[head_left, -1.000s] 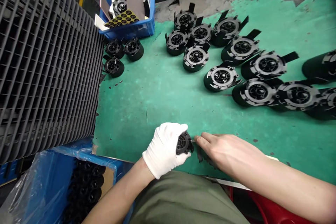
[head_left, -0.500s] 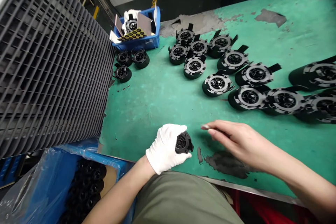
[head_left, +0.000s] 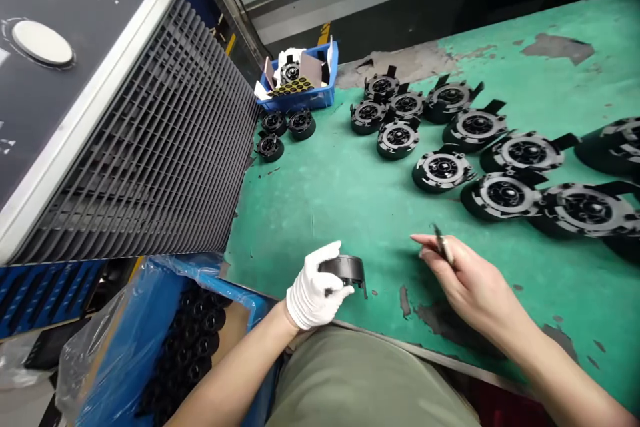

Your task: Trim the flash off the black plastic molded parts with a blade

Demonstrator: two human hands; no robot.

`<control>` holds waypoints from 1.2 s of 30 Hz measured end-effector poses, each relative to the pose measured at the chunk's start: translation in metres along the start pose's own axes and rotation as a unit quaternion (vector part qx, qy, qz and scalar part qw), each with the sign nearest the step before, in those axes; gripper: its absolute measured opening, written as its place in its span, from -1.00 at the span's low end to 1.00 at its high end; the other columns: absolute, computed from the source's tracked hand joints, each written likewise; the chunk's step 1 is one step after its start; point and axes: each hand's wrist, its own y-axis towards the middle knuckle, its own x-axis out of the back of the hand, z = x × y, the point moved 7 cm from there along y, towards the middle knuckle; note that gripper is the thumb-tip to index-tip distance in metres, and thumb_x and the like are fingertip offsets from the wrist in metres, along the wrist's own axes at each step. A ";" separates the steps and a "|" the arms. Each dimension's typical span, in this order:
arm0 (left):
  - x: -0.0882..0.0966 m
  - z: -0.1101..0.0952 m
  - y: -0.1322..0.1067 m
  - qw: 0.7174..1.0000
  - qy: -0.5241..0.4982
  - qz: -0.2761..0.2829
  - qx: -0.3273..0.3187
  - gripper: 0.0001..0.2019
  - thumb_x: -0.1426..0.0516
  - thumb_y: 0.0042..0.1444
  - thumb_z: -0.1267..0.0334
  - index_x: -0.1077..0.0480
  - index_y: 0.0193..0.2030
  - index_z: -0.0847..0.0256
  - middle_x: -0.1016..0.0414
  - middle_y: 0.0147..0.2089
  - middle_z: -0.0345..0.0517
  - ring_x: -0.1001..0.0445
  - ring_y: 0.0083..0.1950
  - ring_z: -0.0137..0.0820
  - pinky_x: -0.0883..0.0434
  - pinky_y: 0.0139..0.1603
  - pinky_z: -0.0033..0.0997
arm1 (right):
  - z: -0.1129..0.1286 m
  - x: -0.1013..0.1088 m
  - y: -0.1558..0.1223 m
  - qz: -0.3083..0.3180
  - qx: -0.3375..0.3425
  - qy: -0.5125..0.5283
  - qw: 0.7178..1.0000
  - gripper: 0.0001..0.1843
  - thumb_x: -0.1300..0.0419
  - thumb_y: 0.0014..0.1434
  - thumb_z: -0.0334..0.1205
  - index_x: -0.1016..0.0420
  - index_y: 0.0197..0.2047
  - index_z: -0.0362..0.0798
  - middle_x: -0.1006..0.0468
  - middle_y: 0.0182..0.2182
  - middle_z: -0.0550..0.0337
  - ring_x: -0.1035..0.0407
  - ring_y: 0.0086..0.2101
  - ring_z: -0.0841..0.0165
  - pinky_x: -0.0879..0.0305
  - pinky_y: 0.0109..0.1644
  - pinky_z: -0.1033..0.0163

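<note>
On the green bench (head_left: 330,193), near its front edge, my gloved left hand (head_left: 314,288) gripped a round black part (head_left: 346,268). My bare right hand (head_left: 467,280), nearby, pinched a thin tool (head_left: 442,243).

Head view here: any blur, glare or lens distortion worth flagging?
Head view: the wide lens stretches the round parts at the right edge; the left hand and its black part are sharp; the thin tool in the right hand looks slightly smeared; soft shadows on the green mat, no harsh glare.
</note>
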 end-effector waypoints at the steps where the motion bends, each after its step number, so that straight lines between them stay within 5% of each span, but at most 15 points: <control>1: 0.000 0.003 -0.003 1.000 0.000 -0.007 0.017 -0.45 -0.63 0.30 0.38 -0.37 0.11 0.01 -0.47 0.72 0.38 -0.75 0.70 0.30 -0.88 0.47 0.43 | 0.004 -0.002 -0.001 0.007 0.010 -0.005 1.000 -0.55 -0.14 0.82 0.21 -0.73 0.30 0.12 -0.90 0.00 0.00 -0.85 -0.09 0.06 -0.79 0.05 -0.02; 6: -0.016 0.018 0.006 0.998 -0.010 -0.018 0.053 -0.26 -0.63 0.24 0.37 -0.16 0.14 -0.08 -0.53 0.66 0.37 -0.72 0.74 0.35 -0.79 0.58 0.59 | 0.034 -0.011 -0.013 0.045 0.064 -0.023 0.997 -0.63 -0.14 0.84 0.04 -0.63 0.45 0.12 -0.89 -0.03 0.10 -0.80 -0.21 0.14 -0.72 -0.10 0.09; 9: -0.030 0.024 0.020 0.997 -0.006 0.015 0.074 -0.27 -0.63 0.21 0.27 -0.26 0.28 -0.06 -0.66 0.58 0.35 -0.82 0.62 0.28 -0.82 0.55 0.55 | 0.046 -0.013 -0.016 0.073 0.097 -0.036 0.992 -0.66 -0.12 0.86 -0.02 -0.62 0.47 0.13 -0.89 -0.06 0.16 -0.79 -0.27 0.20 -0.68 -0.19 0.15; 14: -0.036 0.026 0.032 0.993 0.010 0.062 0.104 -0.19 -0.51 0.24 0.09 -0.42 0.58 0.11 -0.75 0.40 0.30 -0.88 0.40 0.26 -0.87 0.45 0.46 | 0.054 -0.012 -0.015 0.112 0.166 -0.067 0.977 -0.55 -0.13 0.87 -0.04 -0.58 0.64 0.13 -0.93 0.11 0.07 -0.88 -0.07 0.17 -0.76 -0.03 0.13; 17: -0.034 0.027 0.033 0.989 0.019 0.074 0.127 -0.21 -0.49 0.19 0.09 -0.47 0.53 0.13 -0.73 0.36 0.28 -0.86 0.37 0.27 -0.86 0.42 0.50 | 0.060 -0.016 -0.012 0.128 0.203 -0.084 0.967 -0.56 -0.11 0.88 -0.10 -0.56 0.64 0.12 -0.94 0.19 0.06 -0.89 0.00 0.19 -0.76 0.02 0.14; 22: -0.032 0.027 0.037 0.983 0.018 0.095 0.157 -0.28 -0.50 0.15 0.14 -0.51 0.45 0.13 -0.70 0.27 0.20 -0.83 0.27 0.22 -0.86 0.35 0.41 | 0.065 -0.022 -0.005 0.123 0.220 -0.120 0.960 -0.67 -0.12 0.88 -0.12 -0.68 0.42 0.10 -0.83 -0.07 0.13 -0.77 -0.21 0.24 -0.61 -0.15 0.20; 29: -0.030 0.027 0.043 0.976 0.003 0.123 0.178 -0.37 -0.51 0.11 0.16 -0.60 0.35 0.08 -0.69 0.20 0.10 -0.82 0.20 0.13 -0.86 0.27 0.23 | 0.068 -0.022 -0.003 0.108 0.236 -0.145 0.955 -0.59 -0.08 0.89 -0.14 -0.63 0.57 0.13 -0.74 -0.14 0.23 -0.58 -0.40 0.36 -0.37 -0.33 0.22; 36: -0.025 0.028 0.047 0.971 0.001 0.132 0.200 -0.43 -0.53 0.12 0.15 -0.57 0.26 0.10 -0.72 0.12 0.09 -0.83 0.09 0.11 -0.88 0.18 0.25 | 0.070 -0.023 -0.003 0.108 0.259 -0.150 0.948 -0.62 -0.06 0.90 -0.21 -0.63 0.53 0.10 -0.75 -0.09 0.20 -0.65 -0.31 0.36 -0.45 -0.25 0.27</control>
